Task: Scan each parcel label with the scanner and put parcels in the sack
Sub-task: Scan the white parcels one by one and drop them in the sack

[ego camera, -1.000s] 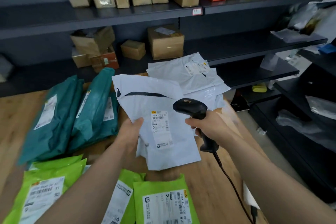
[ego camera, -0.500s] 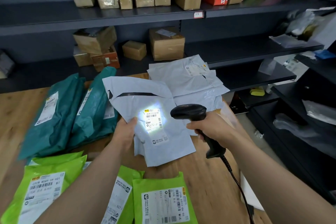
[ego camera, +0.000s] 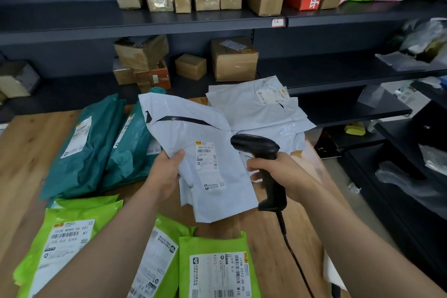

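My left hand [ego camera: 165,173] grips the left edge of a white poly-mailer parcel [ego camera: 193,133], holding it tilted above the wooden table [ego camera: 26,143]. Its printed label [ego camera: 208,159] faces me. My right hand [ego camera: 280,173] is wrapped round the handle of a black corded barcode scanner [ego camera: 256,146], whose head points at the label from the right. No scan light shows on the label. No sack is in view.
Dark green parcels [ego camera: 92,145] lie at the table's left, bright green parcels [ego camera: 212,266] along its near edge, more white mailers [ego camera: 258,104] at the back right. Dark shelves [ego camera: 72,22] with cardboard boxes stand behind. A floor aisle runs on the right.
The scanner's white light lit the label half a second ago and is now off. The parcel and both hands have stayed close to where they were.
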